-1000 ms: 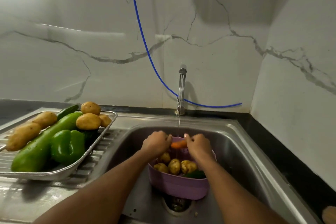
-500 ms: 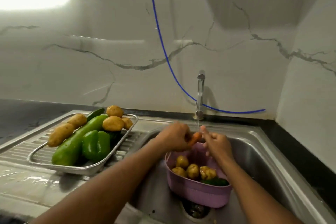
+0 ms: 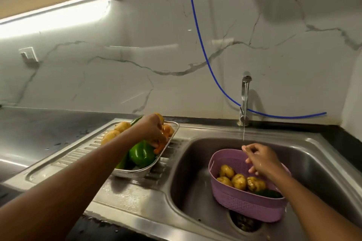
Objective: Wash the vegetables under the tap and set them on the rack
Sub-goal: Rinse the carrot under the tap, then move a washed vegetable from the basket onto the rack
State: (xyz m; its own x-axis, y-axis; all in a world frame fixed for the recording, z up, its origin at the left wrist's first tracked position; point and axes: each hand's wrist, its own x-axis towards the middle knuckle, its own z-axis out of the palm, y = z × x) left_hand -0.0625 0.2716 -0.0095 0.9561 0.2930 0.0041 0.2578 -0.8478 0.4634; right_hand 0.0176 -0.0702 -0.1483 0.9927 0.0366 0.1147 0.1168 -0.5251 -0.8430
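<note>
My left hand (image 3: 153,131) reaches over the metal rack tray (image 3: 137,171) on the drainboard and grips an orange carrot (image 3: 161,146) at the tray's right side. The tray holds a green bell pepper (image 3: 142,154), potatoes (image 3: 110,135) and a long green vegetable, mostly hidden by my arm. My right hand (image 3: 260,159) hovers, fingers loosely bent and holding nothing, over the purple basket (image 3: 244,205) in the sink, just under the thin water stream (image 3: 243,133) from the tap (image 3: 244,100). The basket contains wet potatoes (image 3: 239,181) and a dark green vegetable (image 3: 268,193).
The steel sink basin (image 3: 192,182) has a drain (image 3: 244,222) under the basket. A blue hose (image 3: 205,55) hangs along the marble wall behind the tap. Dark countertop (image 3: 39,127) lies to the left; a wall socket (image 3: 29,55) sits above it.
My left hand carried the carrot from under the tap leftward to the rack tray. My right hand let go of it and stayed over the basket. The view shifted left and up.
</note>
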